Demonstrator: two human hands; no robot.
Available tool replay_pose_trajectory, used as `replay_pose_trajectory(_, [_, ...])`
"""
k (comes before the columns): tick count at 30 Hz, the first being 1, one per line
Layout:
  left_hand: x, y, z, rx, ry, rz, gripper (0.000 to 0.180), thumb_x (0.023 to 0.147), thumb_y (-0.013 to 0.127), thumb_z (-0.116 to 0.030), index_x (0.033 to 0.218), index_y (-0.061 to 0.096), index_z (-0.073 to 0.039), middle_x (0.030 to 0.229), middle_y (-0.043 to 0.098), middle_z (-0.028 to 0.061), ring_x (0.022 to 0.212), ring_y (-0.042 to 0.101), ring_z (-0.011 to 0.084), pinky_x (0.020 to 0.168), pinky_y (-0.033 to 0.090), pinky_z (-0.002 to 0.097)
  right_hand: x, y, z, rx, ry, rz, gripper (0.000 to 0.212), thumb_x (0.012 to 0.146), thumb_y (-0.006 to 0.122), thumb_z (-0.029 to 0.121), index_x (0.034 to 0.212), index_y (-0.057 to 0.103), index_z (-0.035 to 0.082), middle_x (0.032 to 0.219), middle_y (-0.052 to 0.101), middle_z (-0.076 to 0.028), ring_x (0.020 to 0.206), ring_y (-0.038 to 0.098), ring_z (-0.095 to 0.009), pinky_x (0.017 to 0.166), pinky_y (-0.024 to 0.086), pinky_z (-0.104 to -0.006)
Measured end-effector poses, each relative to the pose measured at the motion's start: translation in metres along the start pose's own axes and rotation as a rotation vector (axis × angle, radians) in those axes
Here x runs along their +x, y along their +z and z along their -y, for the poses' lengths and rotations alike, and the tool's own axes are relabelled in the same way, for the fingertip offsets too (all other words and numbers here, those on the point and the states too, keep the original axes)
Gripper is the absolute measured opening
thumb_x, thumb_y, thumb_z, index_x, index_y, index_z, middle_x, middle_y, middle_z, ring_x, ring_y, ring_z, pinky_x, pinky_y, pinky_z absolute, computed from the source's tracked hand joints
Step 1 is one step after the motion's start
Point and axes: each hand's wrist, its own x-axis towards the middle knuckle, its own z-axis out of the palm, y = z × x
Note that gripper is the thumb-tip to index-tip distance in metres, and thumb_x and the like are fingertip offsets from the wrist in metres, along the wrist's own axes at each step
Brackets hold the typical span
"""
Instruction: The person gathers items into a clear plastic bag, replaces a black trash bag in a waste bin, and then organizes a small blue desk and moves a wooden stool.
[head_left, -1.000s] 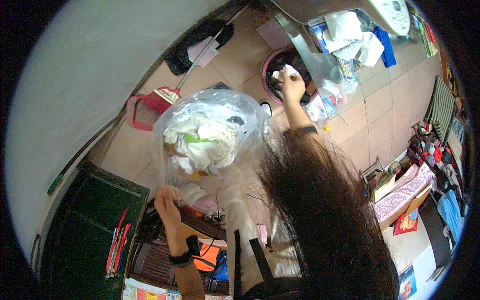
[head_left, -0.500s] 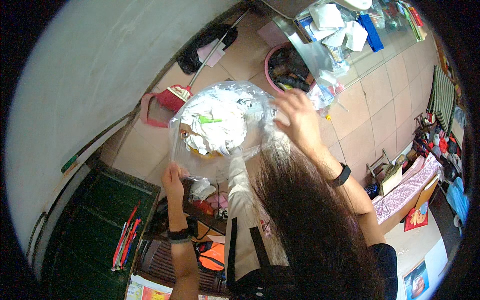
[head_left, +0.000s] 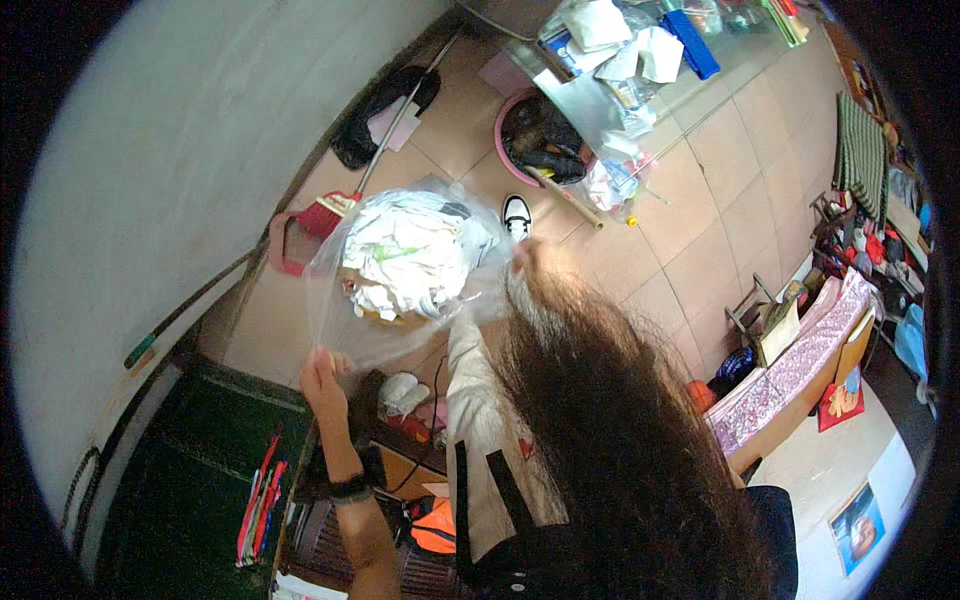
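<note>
A large clear plastic bag (head_left: 352, 335) is stretched out in front of me, full of a pile of crumpled white cloth or paper pieces (head_left: 405, 245) with a bit of green among them. My left hand (head_left: 325, 378) pinches the near left edge of the bag. On the other side my right hand (head_left: 542, 268) is closed at the bag's right edge, its fingers partly covered by long dark hair (head_left: 620, 420). The plastic runs tight between both hands.
A red broom (head_left: 325, 215) and dustpan lean by the wall at left. Beyond the bag stand a pink-rimmed bin (head_left: 505, 150) and a glass-topped table (head_left: 690, 105) with papers. A dark green surface (head_left: 190, 460) holds several pens (head_left: 262, 500). A shoe (head_left: 516, 215) shows on the tiles.
My right hand, open and raised before, has come down left and closed on the bag's edge. The bag is pulled tauter. The view has shifted, and a shoe now shows beyond the bag.
</note>
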Motion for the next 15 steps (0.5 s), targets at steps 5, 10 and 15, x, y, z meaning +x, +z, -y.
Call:
replay_pose_trajectory(5, [-0.039,0.033,-0.06,-0.072,0.087,-0.086,0.03,0.1,0.043,-0.02,0.073,0.039,-0.009,0.066,0.036,-0.0001,0.06,0.039,0.0139,0.062,0.044,0.0325,-0.059,-0.014,0.054,0.162,0.098,-0.123,0.017,0.088,0.053,0.021,0.089,0.063,0.007,0.078,0.064,-0.021,0.073,0.062,-0.039,0.068,0.049,-0.0464])
replay_pose_trajectory(10, [-0.007,0.044,-0.039,0.406,0.023,-0.104,0.029,0.1,0.043,-0.022,0.074,0.045,-0.009,0.069,0.047,0.0004,0.064,0.049,0.0131,0.062,0.045,0.0299,-0.018,-0.012,0.052,0.06,-0.056,-0.226,0.028,0.095,0.048,0.025,0.084,0.063,0.004,0.07,0.061,-0.018,0.066,0.061,-0.034,0.067,0.046,-0.041])
replay_pose_trajectory(15, [0.034,0.041,-0.07,-0.048,-0.059,-0.277,0.03,0.099,0.046,-0.023,0.072,0.042,-0.011,0.065,0.039,-0.0014,0.061,0.042,0.0119,0.064,0.042,0.0288,0.023,-0.033,0.104,0.045,-0.224,-0.342,0.03,0.091,0.051,0.023,0.076,0.064,0.001,0.071,0.062,-0.023,0.071,0.062,-0.039,0.068,0.047,-0.0471])
